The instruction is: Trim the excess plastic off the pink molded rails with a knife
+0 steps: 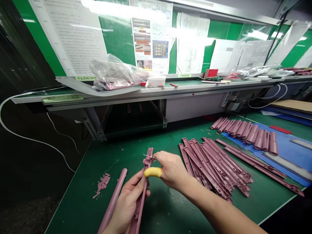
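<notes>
My left hand (128, 203) grips a long mauve plastic strip (142, 198) and holds it upright over the green mat. My right hand (170, 169) is closed around a small thin blade (149, 156) whose tip touches the strip's top end. A yellow finger cot (152, 172) covers my right thumb. A smooth rounded mauve cover piece (114, 198) lies on the mat just left of my left hand. A small heap of mauve trimmings (102, 185) sits further left.
A pile of several mauve strips (214, 165) lies to the right. Rounded mauve covers (246, 131) line a blue sheet (285, 152) at the far right. A raised shelf (146, 91) holds a plastic bag (114, 74) and a small white box (156, 81). The table's left edge drops off.
</notes>
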`<action>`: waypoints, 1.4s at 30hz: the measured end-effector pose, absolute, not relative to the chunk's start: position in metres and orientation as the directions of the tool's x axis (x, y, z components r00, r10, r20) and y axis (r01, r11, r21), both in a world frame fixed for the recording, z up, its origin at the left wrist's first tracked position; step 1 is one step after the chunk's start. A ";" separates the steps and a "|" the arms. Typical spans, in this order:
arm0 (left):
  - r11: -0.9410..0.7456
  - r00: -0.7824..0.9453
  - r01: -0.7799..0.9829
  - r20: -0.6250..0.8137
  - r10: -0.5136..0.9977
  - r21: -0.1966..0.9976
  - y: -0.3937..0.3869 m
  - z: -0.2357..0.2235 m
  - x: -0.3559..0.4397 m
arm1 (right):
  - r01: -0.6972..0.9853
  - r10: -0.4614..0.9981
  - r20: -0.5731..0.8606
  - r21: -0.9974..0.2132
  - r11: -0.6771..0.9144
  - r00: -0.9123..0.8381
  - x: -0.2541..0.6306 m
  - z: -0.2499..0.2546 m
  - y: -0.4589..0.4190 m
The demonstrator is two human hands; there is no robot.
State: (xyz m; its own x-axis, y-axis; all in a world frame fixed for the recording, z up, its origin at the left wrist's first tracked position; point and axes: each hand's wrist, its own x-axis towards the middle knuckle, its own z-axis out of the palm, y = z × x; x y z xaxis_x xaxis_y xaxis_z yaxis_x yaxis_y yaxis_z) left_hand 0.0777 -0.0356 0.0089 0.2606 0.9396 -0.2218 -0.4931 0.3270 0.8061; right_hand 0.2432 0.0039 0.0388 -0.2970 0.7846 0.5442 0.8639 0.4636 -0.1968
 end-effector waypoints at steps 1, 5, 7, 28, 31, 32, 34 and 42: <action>0.328 0.251 -0.539 -0.224 0.942 0.776 -0.036 0.010 0.078 | 0.874 0.785 0.542 -0.173 0.454 -0.301 0.244 0.039 0.003; 0.350 0.272 -0.611 -0.227 0.935 0.710 -0.038 0.015 0.080 | 0.893 0.770 0.566 -0.125 0.433 -0.294 0.246 0.040 -0.001; 0.373 0.303 -0.613 -0.229 0.925 0.696 -0.039 0.016 0.080 | 0.898 0.762 0.586 -0.126 0.421 -0.275 0.247 0.041 -0.002; 0.056 0.096 -0.678 0.013 0.995 0.733 0.048 0.032 0.062 | 0.610 0.587 0.383 -0.071 0.789 -0.713 0.185 -0.041 -0.093; 0.024 0.037 -0.721 0.004 0.999 0.693 0.061 0.033 0.052 | 0.576 0.666 0.336 -0.337 0.745 -0.665 0.202 -0.042 -0.084; 0.019 0.030 -0.731 0.004 1.000 0.682 0.061 0.034 0.049 | 0.576 0.732 0.316 -0.463 0.674 -0.603 0.210 -0.036 -0.078; 0.028 0.042 -0.740 0.005 0.999 0.672 0.052 0.034 0.048 | 0.573 0.851 0.262 -0.646 0.505 -0.455 0.226 -0.019 -0.066; 0.209 0.252 -0.637 -0.056 0.966 0.742 -0.010 0.017 0.062 | 0.468 0.855 0.415 -0.716 0.517 -0.311 0.237 0.040 -0.039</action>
